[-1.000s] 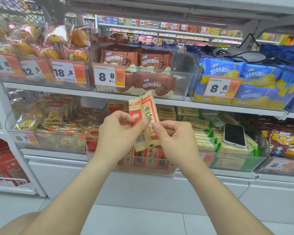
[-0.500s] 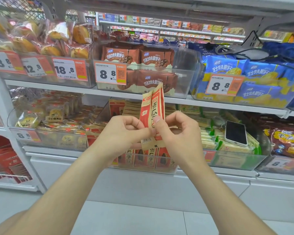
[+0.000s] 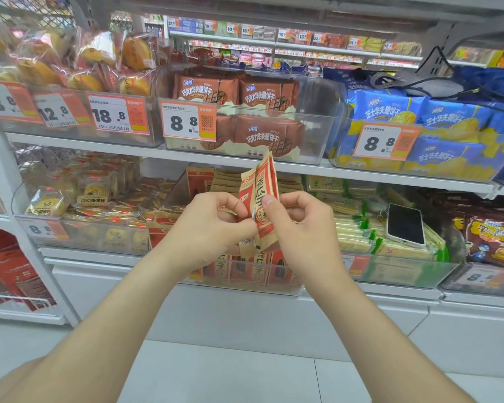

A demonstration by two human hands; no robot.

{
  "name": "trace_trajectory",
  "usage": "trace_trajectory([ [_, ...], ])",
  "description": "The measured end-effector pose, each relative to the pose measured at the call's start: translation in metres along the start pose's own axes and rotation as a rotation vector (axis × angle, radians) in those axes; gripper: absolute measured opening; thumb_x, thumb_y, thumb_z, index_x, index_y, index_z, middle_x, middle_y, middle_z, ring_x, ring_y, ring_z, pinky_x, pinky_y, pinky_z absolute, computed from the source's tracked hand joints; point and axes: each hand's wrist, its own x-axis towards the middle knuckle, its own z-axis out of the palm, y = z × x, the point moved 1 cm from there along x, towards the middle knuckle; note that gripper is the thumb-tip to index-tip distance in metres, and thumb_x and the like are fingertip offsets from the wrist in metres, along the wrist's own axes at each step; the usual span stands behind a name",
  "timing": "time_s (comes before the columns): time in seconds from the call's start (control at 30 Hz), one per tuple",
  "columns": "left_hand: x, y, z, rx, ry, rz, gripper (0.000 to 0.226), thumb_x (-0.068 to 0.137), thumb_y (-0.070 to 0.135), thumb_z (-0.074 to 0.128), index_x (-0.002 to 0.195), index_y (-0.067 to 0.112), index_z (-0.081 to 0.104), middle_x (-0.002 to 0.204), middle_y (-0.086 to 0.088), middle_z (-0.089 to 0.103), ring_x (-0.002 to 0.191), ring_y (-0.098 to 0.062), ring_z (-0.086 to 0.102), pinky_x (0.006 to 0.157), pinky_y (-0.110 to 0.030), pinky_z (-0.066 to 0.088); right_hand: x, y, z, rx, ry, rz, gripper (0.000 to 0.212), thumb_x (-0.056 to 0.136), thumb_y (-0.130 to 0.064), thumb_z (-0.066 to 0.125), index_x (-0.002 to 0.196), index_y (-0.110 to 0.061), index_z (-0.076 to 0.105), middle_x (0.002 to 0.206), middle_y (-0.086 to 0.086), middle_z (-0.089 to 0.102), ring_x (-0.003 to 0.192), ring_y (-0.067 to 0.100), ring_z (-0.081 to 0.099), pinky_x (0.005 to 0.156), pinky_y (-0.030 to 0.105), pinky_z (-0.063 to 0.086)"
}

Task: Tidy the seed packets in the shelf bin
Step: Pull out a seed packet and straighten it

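Note:
Two red-and-tan seed packets [image 3: 259,196] stand upright between my hands, in front of the middle shelf. My left hand [image 3: 208,225] pinches their lower left edge and my right hand [image 3: 298,225] pinches the right side, thumb on the front packet. Behind and below them is the clear shelf bin [image 3: 285,283]. Several more seed packets [image 3: 242,269] stand along its front wall, and others are stacked at its back.
A phone [image 3: 405,223] lies on green-and-yellow packs in the bin to the right. Clear bins of brown biscuit packs [image 3: 259,112] and blue packs [image 3: 448,123] sit on the shelf above. Pastry boxes [image 3: 90,193] fill the bin to the left. White floor tiles lie below.
The packets have turned from facing me to nearly edge-on and closed together. Both hands have drawn closer and risen slightly.

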Motion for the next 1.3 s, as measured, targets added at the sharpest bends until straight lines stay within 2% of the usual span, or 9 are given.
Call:
trace_trajectory([
  [0.3, -0.001, 0.0, -0.002, -0.155, -0.038, 0.003, 0.016, 0.103, 0.013, 0.07, 0.109, 0.001, 0.061, 0.096, -0.01, 0.083, 0.092, -0.024, 0.082, 0.074, -0.036, 0.068, -0.002, -0.01, -0.005, 0.17, -0.078, 0.078, 0.019, 0.106, -0.033, 0.065, 0.111, -0.017, 0.074, 0.094, 0.006, 0.082, 0.083, 0.026, 0.08, 0.069, 0.048, 0.067],
  [0.43, -0.001, -0.001, 0.002, -0.341, -0.049, -0.006, 0.031, 0.101, 0.036, 0.071, 0.107, 0.012, 0.052, 0.108, -0.014, 0.08, 0.104, -0.03, 0.08, 0.093, -0.047, 0.066, -0.003, -0.011, -0.007, 0.127, -0.206, -0.04, 0.019, 0.107, -0.028, 0.065, 0.119, -0.027, 0.08, 0.104, -0.002, 0.082, 0.1, 0.023, 0.078, 0.075, 0.043, 0.068],
  [0.57, -0.005, -0.001, -0.001, -0.305, -0.073, 0.023, 0.047, 0.084, 0.041, 0.08, 0.105, 0.012, 0.049, 0.106, -0.011, 0.082, 0.103, -0.029, 0.081, 0.092, -0.046, 0.065, -0.003, -0.012, -0.012, 0.072, -0.142, -0.112, 0.012, 0.101, -0.024, 0.074, 0.098, -0.017, 0.083, 0.088, -0.002, 0.082, 0.085, 0.017, 0.079, 0.075, 0.038, 0.066],
  [0.7, -0.004, -0.001, -0.005, -0.304, -0.082, 0.029, 0.034, 0.093, 0.026, 0.079, 0.105, 0.009, 0.051, 0.106, -0.012, 0.083, 0.102, -0.029, 0.081, 0.095, -0.05, 0.064, -0.001, -0.008, -0.012, -0.043, -0.114, -0.167, 0.015, 0.103, -0.026, 0.072, 0.09, -0.021, 0.078, 0.081, -0.003, 0.08, 0.078, 0.021, 0.077, 0.075, 0.047, 0.065],
  [0.87, -0.002, 0.0, -0.008, -0.29, -0.047, 0.011, 0.028, 0.096, 0.018, 0.078, 0.104, 0.009, 0.053, 0.102, -0.015, 0.083, 0.096, -0.031, 0.082, 0.091, -0.051, 0.065, -0.003, -0.006, -0.006, -0.003, -0.104, -0.134, 0.015, 0.105, -0.019, 0.068, 0.093, -0.018, 0.076, 0.077, -0.006, 0.078, 0.066, 0.004, 0.068, 0.062, 0.022, 0.054],
  [1.0, -0.002, -0.001, -0.009, -0.192, -0.045, 0.03, 0.035, 0.094, 0.023, 0.081, 0.108, 0.01, 0.052, 0.103, -0.007, 0.084, 0.094, -0.024, 0.082, 0.085, -0.045, 0.068, -0.001, -0.009, -0.006, 0.154, -0.157, 0.038, 0.009, 0.103, -0.013, 0.067, 0.098, -0.009, 0.073, 0.09, 0.01, 0.08, 0.084, 0.027, 0.078, 0.07, 0.038, 0.065],
  [1.1, -0.003, -0.006, -0.008, -0.065, -0.134, 0.041, 0.045, 0.091, 0.016, 0.083, 0.116, 0.012, 0.046, 0.11, -0.004, 0.082, 0.097, -0.028, 0.081, 0.081, -0.043, 0.068, 0.0, -0.015, -0.009, 0.301, -0.136, 0.128, 0.011, 0.103, -0.018, 0.066, 0.109, -0.009, 0.069, 0.089, 0.008, 0.081, 0.078, 0.024, 0.078, 0.067, 0.037, 0.064],
  [1.23, -0.006, -0.009, -0.004, 0.038, -0.31, -0.013, 0.053, 0.089, 0.006, 0.082, 0.12, 0.027, 0.044, 0.118, -0.011, 0.078, 0.09, -0.036, 0.079, 0.062, -0.027, 0.06, 0.004, -0.009, -0.009, 0.219, -0.008, -0.023, 0.016, 0.106, -0.035, 0.065, 0.111, -0.021, 0.072, 0.103, 0.003, 0.081, 0.096, 0.025, 0.079, 0.088, 0.052, 0.064],
  [1.3, -0.006, -0.012, -0.001, 0.085, -0.343, -0.016, 0.057, 0.087, 0.008, 0.085, 0.12, 0.029, 0.043, 0.119, -0.009, 0.077, 0.1, -0.04, 0.077, 0.077, -0.041, 0.067, 0.004, -0.01, -0.009, 0.175, 0.008, -0.096, 0.015, 0.107, -0.033, 0.064, 0.109, -0.021, 0.073, 0.102, 0.001, 0.08, 0.097, 0.021, 0.078, 0.089, 0.048, 0.064],
])
